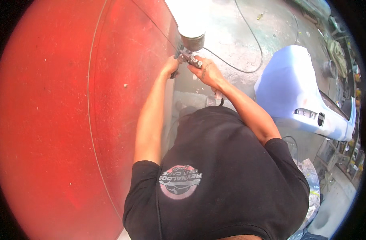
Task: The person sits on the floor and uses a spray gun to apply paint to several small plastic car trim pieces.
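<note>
Fingers (194,69) of the right hand (209,75) grip a spray gun (194,61), upper centre of the frame.
A red panel (55,120) fills the left side, scuffed and pale-specked; coating near its edge seems the step in hand, the next move calling for an even, level pass. The spray gun looks metallic, with a dark-based cup (192,42); the left hand (171,67) curls at a dark strip (177,53), its grip unclear.

Spray gun (192,59) partly hidden by right grip (209,74); red panel (51,120) cut off left; clutter (357,160) far right blurred
</note>
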A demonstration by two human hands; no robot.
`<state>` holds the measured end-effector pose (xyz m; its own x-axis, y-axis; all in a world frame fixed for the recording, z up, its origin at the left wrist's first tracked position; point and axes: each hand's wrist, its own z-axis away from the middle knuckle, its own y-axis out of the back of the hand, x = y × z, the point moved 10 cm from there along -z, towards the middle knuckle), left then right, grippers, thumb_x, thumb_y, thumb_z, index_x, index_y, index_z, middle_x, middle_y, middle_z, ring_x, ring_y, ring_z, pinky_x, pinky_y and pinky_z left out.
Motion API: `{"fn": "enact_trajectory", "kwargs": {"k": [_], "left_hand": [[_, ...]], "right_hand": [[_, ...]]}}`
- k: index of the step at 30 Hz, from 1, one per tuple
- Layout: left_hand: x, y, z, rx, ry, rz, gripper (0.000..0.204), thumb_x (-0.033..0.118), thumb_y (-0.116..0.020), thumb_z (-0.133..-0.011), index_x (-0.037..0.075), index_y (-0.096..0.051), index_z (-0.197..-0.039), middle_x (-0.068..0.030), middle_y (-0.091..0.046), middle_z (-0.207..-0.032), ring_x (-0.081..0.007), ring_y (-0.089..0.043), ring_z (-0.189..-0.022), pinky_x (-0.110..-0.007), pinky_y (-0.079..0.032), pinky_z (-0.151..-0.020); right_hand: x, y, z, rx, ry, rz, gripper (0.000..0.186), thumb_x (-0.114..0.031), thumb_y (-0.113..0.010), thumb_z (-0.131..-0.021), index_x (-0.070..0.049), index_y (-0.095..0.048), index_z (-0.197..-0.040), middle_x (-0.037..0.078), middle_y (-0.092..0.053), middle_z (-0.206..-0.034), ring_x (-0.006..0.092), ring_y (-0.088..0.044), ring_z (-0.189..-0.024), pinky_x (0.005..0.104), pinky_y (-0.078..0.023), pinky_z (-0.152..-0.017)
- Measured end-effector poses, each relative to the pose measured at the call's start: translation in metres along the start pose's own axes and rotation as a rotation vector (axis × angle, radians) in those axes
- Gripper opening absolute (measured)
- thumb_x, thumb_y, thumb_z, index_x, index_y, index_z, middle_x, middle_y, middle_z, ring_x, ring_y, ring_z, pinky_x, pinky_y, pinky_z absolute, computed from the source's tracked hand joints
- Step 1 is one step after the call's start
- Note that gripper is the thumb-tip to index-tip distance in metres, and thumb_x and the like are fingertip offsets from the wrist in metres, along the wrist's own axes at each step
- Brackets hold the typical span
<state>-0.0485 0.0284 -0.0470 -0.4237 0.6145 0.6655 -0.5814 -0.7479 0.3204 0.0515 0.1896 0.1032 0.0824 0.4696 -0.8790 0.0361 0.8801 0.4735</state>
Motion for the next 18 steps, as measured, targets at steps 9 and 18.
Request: {"fn": "enact_trajectory", "kwargs": {"k": [9, 18], "left_hand": [[0.028, 0.009, 0.032, 0.345, -0.212, -0.692, 0.047, 0.026, -0.062, -0.093, 0.004, -0.055, -0.134, -0.0355, -0.056, -0.130, -0.0546, -0.065, -0.111, -0.058, -0.053, -0.096], [0.059, 0.018, 0.068, 0.545, -0.440, -0.806, 0.055, 0.013, -0.077, -0.082, 0.009, -0.057, -0.133, -0.0234, -0.053, -0.120, -0.0446, -0.064, -0.105, -0.056, -0.054, -0.086]], "right_hand": [[0.010, 0.017, -0.008, 0.108, -0.072, 0.029, 0.031, -0.027, -0.068, -0.096, -0.002, -0.067, -0.115, 0.016, -0.065, -0.075, 0.0293, -0.062, -0.069, 0.0443, -0.050, -0.070], [0.018, -0.012, -0.004, -0.090, -0.020, 0.013, 0.030, -0.026, -0.069, -0.094, -0.001, -0.069, -0.110, 0.016, -0.065, -0.075, 0.0280, -0.063, -0.069, 0.0433, -0.051, -0.070]]}}
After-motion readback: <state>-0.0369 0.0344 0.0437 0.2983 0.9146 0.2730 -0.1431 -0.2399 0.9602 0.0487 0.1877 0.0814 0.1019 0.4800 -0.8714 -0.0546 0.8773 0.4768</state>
